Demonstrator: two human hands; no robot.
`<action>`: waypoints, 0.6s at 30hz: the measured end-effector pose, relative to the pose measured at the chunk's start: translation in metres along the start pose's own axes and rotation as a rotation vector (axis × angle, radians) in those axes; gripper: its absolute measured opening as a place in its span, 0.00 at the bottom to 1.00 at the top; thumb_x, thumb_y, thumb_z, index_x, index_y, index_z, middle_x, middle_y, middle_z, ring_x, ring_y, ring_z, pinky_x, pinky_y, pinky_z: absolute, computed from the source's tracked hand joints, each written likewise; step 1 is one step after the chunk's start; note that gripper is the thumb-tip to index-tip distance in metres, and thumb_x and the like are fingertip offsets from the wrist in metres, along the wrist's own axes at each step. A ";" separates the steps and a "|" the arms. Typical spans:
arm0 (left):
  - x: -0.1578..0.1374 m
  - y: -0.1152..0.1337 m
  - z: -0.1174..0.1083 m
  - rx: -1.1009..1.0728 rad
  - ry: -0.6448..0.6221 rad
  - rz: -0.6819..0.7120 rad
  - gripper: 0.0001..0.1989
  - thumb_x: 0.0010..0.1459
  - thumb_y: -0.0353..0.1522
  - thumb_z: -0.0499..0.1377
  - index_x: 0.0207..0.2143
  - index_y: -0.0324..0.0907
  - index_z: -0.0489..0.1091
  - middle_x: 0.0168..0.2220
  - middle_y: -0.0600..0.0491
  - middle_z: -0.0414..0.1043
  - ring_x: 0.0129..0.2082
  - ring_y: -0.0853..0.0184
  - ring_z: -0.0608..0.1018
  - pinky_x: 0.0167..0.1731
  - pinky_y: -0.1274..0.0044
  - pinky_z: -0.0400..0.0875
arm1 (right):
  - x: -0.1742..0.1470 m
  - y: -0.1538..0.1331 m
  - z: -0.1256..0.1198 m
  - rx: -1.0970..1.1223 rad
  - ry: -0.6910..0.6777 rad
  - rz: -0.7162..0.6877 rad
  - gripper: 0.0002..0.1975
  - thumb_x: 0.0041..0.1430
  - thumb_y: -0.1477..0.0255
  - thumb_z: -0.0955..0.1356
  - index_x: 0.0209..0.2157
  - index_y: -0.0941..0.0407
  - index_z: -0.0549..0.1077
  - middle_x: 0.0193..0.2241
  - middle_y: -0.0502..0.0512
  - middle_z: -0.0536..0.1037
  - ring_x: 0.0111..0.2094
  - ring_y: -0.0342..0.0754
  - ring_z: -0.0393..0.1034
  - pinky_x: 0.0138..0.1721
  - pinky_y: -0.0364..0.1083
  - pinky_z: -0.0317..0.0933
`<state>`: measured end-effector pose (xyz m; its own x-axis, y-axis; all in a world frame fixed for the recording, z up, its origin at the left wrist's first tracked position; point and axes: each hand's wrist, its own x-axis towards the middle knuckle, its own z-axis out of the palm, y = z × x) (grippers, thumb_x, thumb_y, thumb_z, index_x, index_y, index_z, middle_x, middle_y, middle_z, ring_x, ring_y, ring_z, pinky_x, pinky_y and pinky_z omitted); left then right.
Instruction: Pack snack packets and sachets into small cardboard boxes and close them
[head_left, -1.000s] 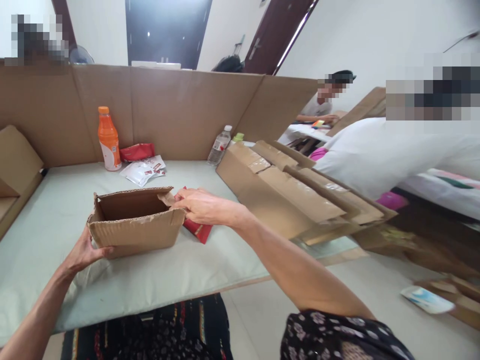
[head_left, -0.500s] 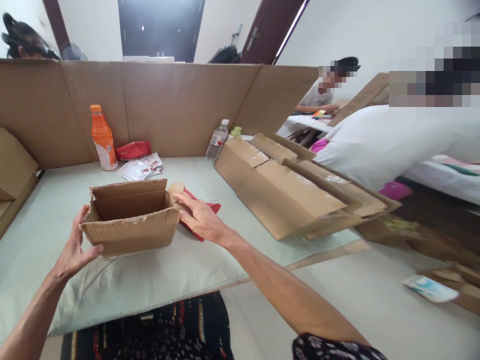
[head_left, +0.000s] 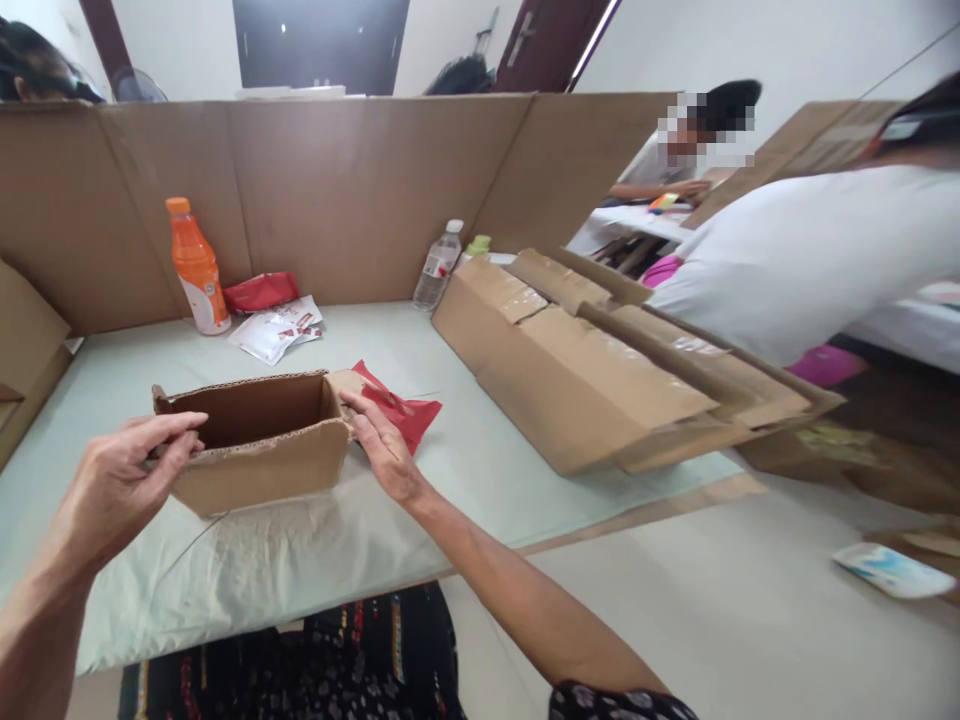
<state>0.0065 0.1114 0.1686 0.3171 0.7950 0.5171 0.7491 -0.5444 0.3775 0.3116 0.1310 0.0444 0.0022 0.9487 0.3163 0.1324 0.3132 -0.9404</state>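
Observation:
A small open-topped cardboard box (head_left: 259, 480) rests on the cloth-covered table in front of me, its inside dark and showing no contents. My left hand (head_left: 139, 475) pinches the box's left end at the top front corner, thumb and fingers drawn together on the rim. At the opposite end, my right hand (head_left: 384, 450) holds the right wall near its upper edge, beside a small raised flap (head_left: 346, 381); part of its grip is hidden. A red packet (head_left: 409, 410) lies just behind my right hand.
An orange drink bottle (head_left: 196, 270), a red pouch (head_left: 262, 291) and white sachets (head_left: 277, 330) stand or lie before a tall cardboard screen (head_left: 375, 190). Farther right are a clear bottle (head_left: 439, 268) and a large flapped carton (head_left: 570, 390). A person in white (head_left: 810, 250) sits beyond it.
My left hand has shifted from spread around the box's left side to pinching its top corner. The right hand stays at the right end, slightly lower. The view has shifted a little.

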 end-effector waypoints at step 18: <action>-0.040 -0.020 0.017 0.296 -0.208 0.291 0.23 0.68 0.50 0.55 0.58 0.50 0.73 0.58 0.44 0.78 0.65 0.41 0.72 0.66 0.39 0.56 | 0.050 -0.012 -0.083 -0.604 0.084 0.081 0.27 0.66 0.56 0.66 0.61 0.54 0.73 0.65 0.63 0.72 0.67 0.59 0.64 0.67 0.59 0.59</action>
<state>-0.0109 0.0952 0.1271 0.6260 0.6739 0.3924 0.7359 -0.6770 -0.0112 0.3920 0.1711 0.0814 0.1101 0.9540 0.2787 0.6665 0.1372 -0.7328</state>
